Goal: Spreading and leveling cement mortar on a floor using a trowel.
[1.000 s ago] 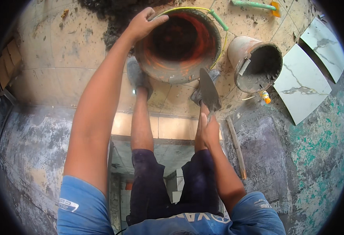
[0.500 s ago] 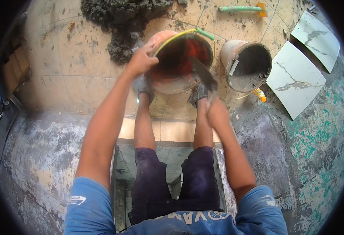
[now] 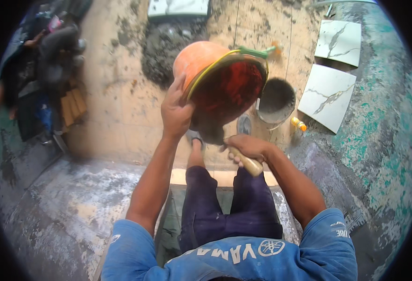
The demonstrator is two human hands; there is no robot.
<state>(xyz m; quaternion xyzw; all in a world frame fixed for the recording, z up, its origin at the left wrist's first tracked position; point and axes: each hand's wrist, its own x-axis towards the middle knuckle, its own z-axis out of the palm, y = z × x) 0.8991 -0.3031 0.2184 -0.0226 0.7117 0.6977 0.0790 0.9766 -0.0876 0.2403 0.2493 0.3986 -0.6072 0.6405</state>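
Observation:
My left hand (image 3: pixel 176 107) is closed on the side and rim of a raised, tilted orange bucket (image 3: pixel 199 56), with a yellow handle and dark interior stained red. My right hand (image 3: pixel 241 149) grips the pale wooden handle (image 3: pixel 247 163) of a trowel, whose dark blade (image 3: pixel 211 133) is at the bucket's lower lip, its outline blurred. A grey bucket (image 3: pixel 277 96) stands on the floor to the right, beside a small yellow-orange bottle (image 3: pixel 298 123).
A dark mortar heap (image 3: pixel 161 56) lies ahead. White veined tiles (image 3: pixel 339 42) lie at right on beige, dirt-spattered flooring (image 3: pixel 112 122), another (image 3: pixel 178 6) beyond the heap. At left are blurred dark shapes (image 3: pixel 51 56), possibly a person, and cardboard-coloured pieces (image 3: pixel 72 107).
The orange bucket has risen and tipped, with my left hand moving round to its side. The trowel has turned, its blade now at the bucket's lower lip. My view has shifted.

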